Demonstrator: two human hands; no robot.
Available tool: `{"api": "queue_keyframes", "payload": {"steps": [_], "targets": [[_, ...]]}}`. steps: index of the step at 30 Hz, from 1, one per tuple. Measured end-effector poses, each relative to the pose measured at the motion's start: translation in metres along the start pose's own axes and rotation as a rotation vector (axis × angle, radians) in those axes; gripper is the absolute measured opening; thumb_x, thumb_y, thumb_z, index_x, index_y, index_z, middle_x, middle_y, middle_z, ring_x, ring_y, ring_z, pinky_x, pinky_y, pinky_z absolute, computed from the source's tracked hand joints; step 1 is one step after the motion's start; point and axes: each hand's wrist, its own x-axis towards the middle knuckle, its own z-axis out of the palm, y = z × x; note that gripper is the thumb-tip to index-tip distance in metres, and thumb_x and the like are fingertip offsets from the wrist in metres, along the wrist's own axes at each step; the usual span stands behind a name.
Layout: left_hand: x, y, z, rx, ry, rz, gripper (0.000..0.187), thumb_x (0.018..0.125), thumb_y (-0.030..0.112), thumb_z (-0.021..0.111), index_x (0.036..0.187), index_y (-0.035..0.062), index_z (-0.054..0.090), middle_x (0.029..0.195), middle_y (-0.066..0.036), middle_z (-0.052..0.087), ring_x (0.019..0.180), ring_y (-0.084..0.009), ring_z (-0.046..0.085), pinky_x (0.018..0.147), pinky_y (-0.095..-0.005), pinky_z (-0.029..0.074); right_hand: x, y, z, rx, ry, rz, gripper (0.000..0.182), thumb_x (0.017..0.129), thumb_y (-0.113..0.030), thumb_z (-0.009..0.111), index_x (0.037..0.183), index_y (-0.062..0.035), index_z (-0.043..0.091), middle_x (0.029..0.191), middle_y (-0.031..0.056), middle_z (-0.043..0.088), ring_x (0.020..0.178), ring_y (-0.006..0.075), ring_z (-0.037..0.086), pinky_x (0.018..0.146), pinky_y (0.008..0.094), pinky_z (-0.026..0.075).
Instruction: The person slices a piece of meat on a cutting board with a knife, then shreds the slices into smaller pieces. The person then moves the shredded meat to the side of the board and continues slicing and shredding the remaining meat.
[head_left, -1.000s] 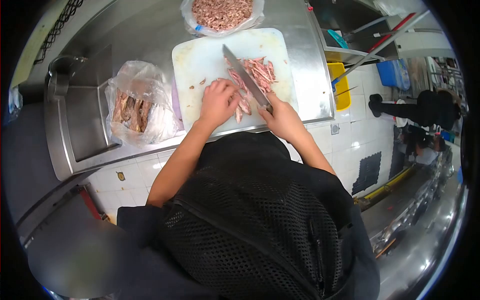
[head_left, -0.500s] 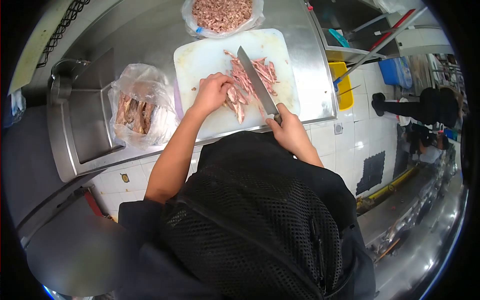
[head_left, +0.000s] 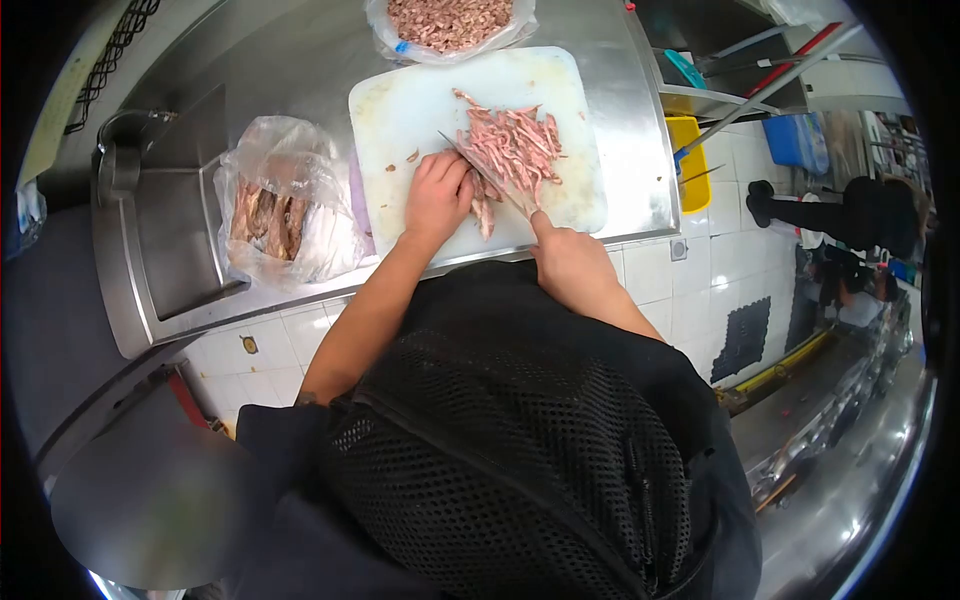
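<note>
My right hand (head_left: 575,262) is closed round the handle of a large kitchen knife (head_left: 497,180). The blade slants up and left across the white cutting board (head_left: 390,120), with its tip near my left fingers. My left hand (head_left: 438,195), fingers curled, presses on a few meat strips (head_left: 483,215) just left of the blade; my fingers partly hide them. To the right of the blade lies a loose pile of cut meat strips (head_left: 518,140). A few small scraps sit on the board beside my left hand.
A bag of chopped meat (head_left: 450,22) stands behind the board. To the left, an open plastic bag (head_left: 285,200) holds larger meat pieces, next to a steel sink (head_left: 180,240). A yellow bin (head_left: 690,165) stands right of the counter. Another person (head_left: 860,215) is at the far right.
The knife has swung left and now lies at a flatter slant, next to my left fingers. My left hand has shifted slightly right and down. The strips now gather right of the blade.
</note>
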Motion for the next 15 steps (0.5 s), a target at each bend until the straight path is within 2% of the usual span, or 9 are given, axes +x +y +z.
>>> {"api": "queue_keyframes", "payload": {"steps": [2, 5, 6, 8, 12, 15], "targets": [[-0.001, -0.001, 0.001, 0.003, -0.008, -0.015, 0.023, 0.085, 0.005, 0.072, 0.108, 0.0029, 0.072, 0.115, -0.01, 0.069, 0.109, -0.0323, 0.063, 0.097, -0.0429, 0.052, -0.005, -0.005, -0.01, -0.042, -0.08, 0.006, 0.031, 0.098, -0.016, 0.067, 0.118, 0.0003, 0.052, 0.083, 0.027, 0.072, 0.082, 0.0491, 0.071, 0.073, 0.0595, 0.055], [-0.001, -0.005, 0.002, -0.003, -0.021, -0.014, 0.022, 0.085, 0.006, 0.072, 0.108, 0.003, 0.072, 0.115, -0.01, 0.07, 0.111, -0.032, 0.062, 0.099, -0.0426, 0.052, -0.011, -0.006, -0.018, -0.011, -0.076, 0.008, 0.028, 0.097, -0.015, 0.067, 0.116, 0.0004, 0.053, 0.082, 0.0277, 0.071, 0.081, 0.0495, 0.071, 0.073, 0.0604, 0.055], [-0.001, -0.005, 0.002, -0.004, -0.026, -0.003, 0.022, 0.086, 0.006, 0.072, 0.107, 0.0032, 0.072, 0.115, -0.01, 0.07, 0.111, -0.0319, 0.062, 0.099, -0.0426, 0.052, -0.001, 0.002, 0.0, -0.015, -0.084, 0.006, 0.028, 0.097, -0.015, 0.067, 0.116, 0.0004, 0.053, 0.082, 0.0277, 0.071, 0.081, 0.0495, 0.071, 0.073, 0.0604, 0.055], [-0.003, -0.004, 0.002, -0.009, -0.023, -0.011, 0.022, 0.086, 0.006, 0.072, 0.107, 0.0033, 0.072, 0.115, -0.01, 0.07, 0.111, -0.0319, 0.062, 0.099, -0.0424, 0.052, 0.033, 0.024, 0.05, 0.07, 0.095, -0.055, 0.026, 0.096, -0.014, 0.067, 0.113, 0.001, 0.054, 0.083, 0.0289, 0.071, 0.082, 0.0501, 0.07, 0.074, 0.06, 0.055], [0.0, -0.004, 0.0, -0.004, -0.029, 0.008, 0.02, 0.086, 0.006, 0.072, 0.106, 0.0029, 0.071, 0.115, -0.01, 0.07, 0.111, -0.0319, 0.062, 0.1, -0.042, 0.052, 0.066, 0.017, 0.046, 0.082, 0.155, -0.014, 0.026, 0.096, -0.014, 0.067, 0.113, 0.0019, 0.055, 0.085, 0.0298, 0.071, 0.085, 0.051, 0.07, 0.076, 0.0597, 0.054], [0.0, -0.004, 0.001, -0.025, -0.023, -0.001, 0.018, 0.086, 0.006, 0.072, 0.104, 0.0024, 0.07, 0.113, -0.01, 0.069, 0.11, -0.0324, 0.062, 0.099, -0.0421, 0.052, 0.073, 0.014, 0.024, 0.154, 0.145, -0.103, 0.028, 0.097, -0.015, 0.068, 0.114, 0.0021, 0.054, 0.086, 0.0298, 0.071, 0.086, 0.0511, 0.069, 0.078, 0.0593, 0.054]]}}
